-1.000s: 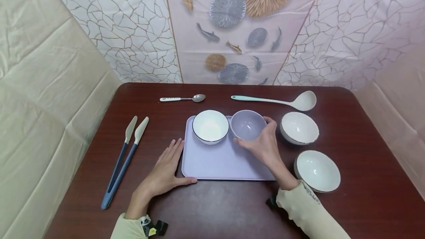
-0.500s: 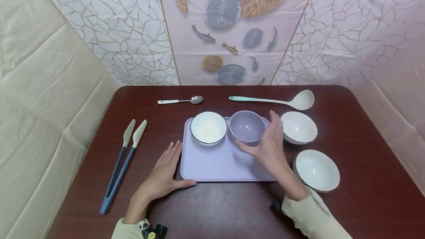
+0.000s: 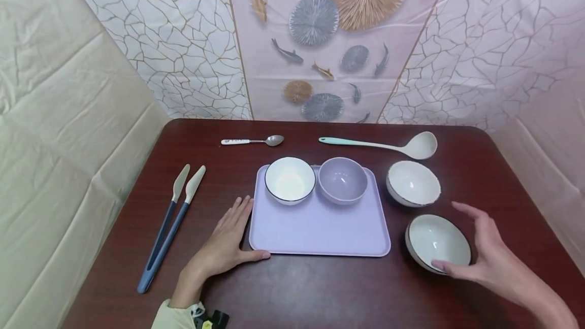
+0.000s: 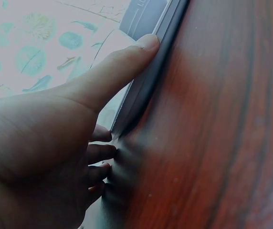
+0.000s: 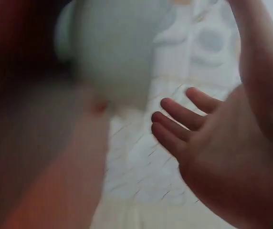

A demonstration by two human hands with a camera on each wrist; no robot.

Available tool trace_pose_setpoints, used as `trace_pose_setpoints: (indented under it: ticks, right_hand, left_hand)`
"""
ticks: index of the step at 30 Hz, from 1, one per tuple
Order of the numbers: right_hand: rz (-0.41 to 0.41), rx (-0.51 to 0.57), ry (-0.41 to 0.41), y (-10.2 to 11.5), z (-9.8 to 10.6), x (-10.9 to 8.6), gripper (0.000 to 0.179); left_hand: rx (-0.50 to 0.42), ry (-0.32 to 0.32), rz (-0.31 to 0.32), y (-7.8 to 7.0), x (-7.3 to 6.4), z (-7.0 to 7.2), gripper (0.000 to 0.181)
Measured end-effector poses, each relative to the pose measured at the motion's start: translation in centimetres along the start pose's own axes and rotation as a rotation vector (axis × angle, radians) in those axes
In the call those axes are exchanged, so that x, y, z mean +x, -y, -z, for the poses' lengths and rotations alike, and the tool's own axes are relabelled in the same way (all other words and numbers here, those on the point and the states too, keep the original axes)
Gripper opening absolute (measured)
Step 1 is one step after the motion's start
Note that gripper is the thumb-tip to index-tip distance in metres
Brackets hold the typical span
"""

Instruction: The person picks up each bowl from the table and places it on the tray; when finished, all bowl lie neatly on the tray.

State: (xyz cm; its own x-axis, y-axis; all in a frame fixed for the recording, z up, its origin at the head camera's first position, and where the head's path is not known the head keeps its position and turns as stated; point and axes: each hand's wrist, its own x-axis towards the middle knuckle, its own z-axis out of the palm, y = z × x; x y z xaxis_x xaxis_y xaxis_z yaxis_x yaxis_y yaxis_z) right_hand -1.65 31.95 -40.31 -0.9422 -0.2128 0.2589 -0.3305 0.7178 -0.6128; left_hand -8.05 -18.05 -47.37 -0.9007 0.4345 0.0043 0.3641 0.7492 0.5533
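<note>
At the front left corner of a lilac tray [image 3: 315, 240] rests my left hand [image 3: 226, 240], fingers straight along its left side and thumb on its front edge. The left wrist view shows that thumb against the tray's rim [image 4: 143, 100]. My right hand [image 3: 491, 258] spreads around the right side of a white bowl [image 3: 436, 241], thumb overlapping its near rim; contact cannot be told. In the right wrist view the bowl [image 5: 117, 52] is blurred and the fingers stand apart from it. On the tray's back half sit a dark-rimmed white bowl [image 3: 290, 179] and a lilac bowl [image 3: 343, 181].
Another white bowl [image 3: 413, 183] stands right of the tray. Behind lie a spoon [image 3: 253, 141] and a ladle [image 3: 379, 143] with a mint handle. Blue-handled tongs [image 3: 169, 232] lie at the left. A patterned cloth [image 3: 315, 60] hangs beyond the table's back edge.
My right hand has let go of the lilac bowl, leaving it on the tray, and has moved right and nearer to the front white bowl. The left hand stays at the tray corner.
</note>
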Motion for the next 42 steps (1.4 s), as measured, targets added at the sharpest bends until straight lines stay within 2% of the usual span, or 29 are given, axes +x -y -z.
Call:
trace_pose_setpoints:
  ticks: [3, 7, 14, 19, 24, 29, 33, 36, 42]
  right_hand:
    - [-0.025, -0.023, 0.059, -1.9, -0.5, -1.5, 0.130]
    - [-0.026, -0.001, 0.093, -3.0, -1.0, -2.1, 0.132]
    - [0.008, 0.023, 0.089, -3.3, -1.3, -1.9, 0.128]
    - [-0.011, 0.027, 0.067, -3.4, -1.3, -1.9, 0.119]
    - [-0.038, 0.057, 0.046, -3.0, -1.2, -1.6, 0.119]
    - [-0.040, 0.147, 0.061, -0.4, -1.5, -0.6, 0.120]
    - [-0.017, 0.243, 0.082, 3.1, -3.5, 1.5, 0.120]
    - [-0.028, 0.271, 0.089, 5.8, -6.0, 3.0, 0.117]
    - [-0.103, 0.281, 0.062, 10.1, -12.8, 5.1, 0.122]
  left_hand:
    - [-0.003, 0.006, -0.003, 0.1, -0.1, 0.0, 0.120]
    - [-0.010, 0.003, -0.010, 0.1, -0.2, -0.1, 0.120]
    - [-0.015, 0.005, -0.005, 0.1, -0.3, -0.1, 0.120]
    - [-0.010, 0.004, -0.004, 0.2, -0.3, -0.1, 0.120]
    - [-0.009, -0.001, -0.013, 0.2, -0.3, 0.0, 0.120]
    - [-0.012, 0.005, -0.009, 0.2, -0.4, 0.2, 0.120]
    - [-0.006, 0.002, -0.015, 0.3, -0.3, 0.3, 0.119]
    - [0.001, 0.003, -0.023, 0.3, -0.1, 0.2, 0.119]
    - [0.015, -0.008, -0.041, 0.3, 0.0, -0.1, 0.119]
